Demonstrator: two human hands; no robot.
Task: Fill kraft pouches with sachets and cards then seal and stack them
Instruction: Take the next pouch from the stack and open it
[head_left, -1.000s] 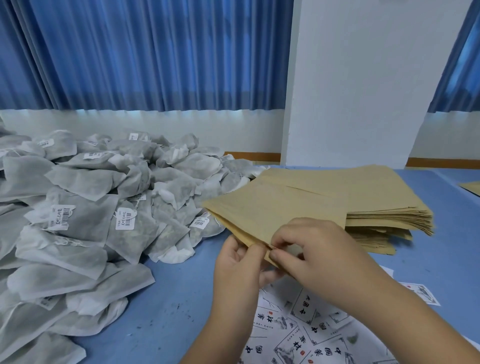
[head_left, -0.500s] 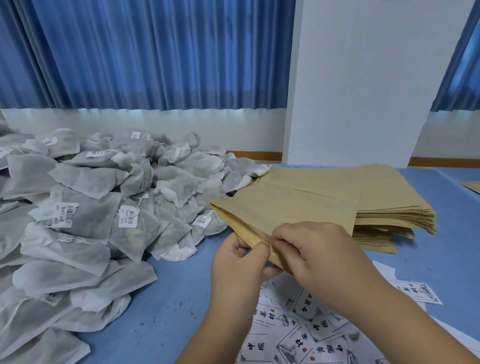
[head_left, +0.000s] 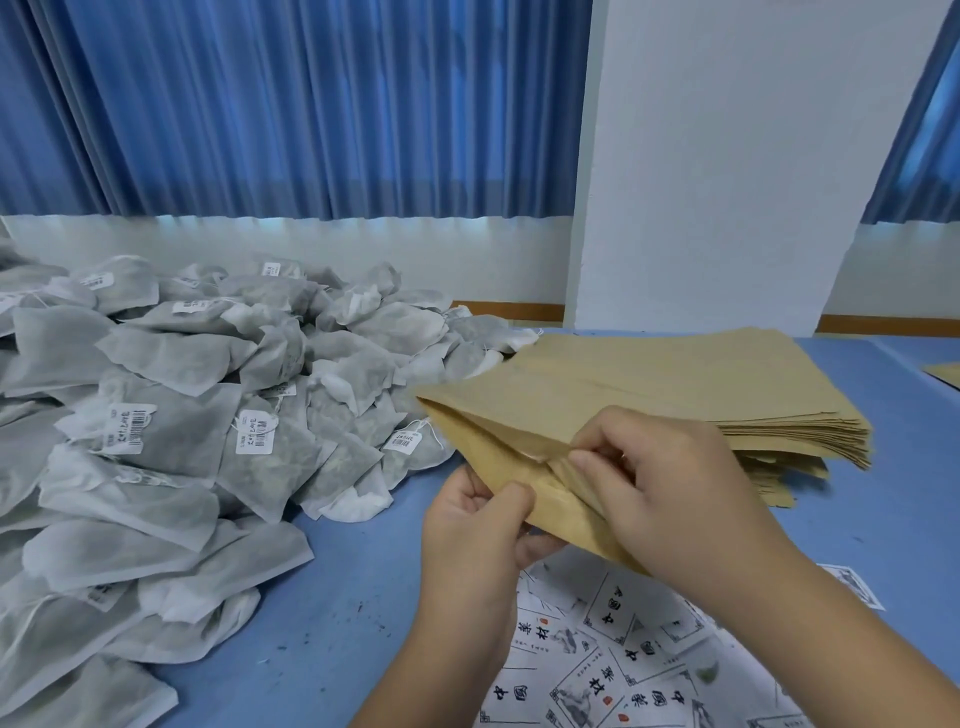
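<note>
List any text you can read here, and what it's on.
"中國": on the printed cards.
"材": same cards; the character beside it is unclear.
Sachet labels: barcodes and handwriting, too blurred to read.
Pouches: no print seen.

The kraft pouch (head_left: 493, 415), pinched flat at its corner 1 second ago, now gapes open between the hands. The right hand (head_left: 670, 483) pulls the upper layer up and away from the left hand (head_left: 475, 535), whose thumb pins the lower layer. Both hands sit slightly further apart.
</note>
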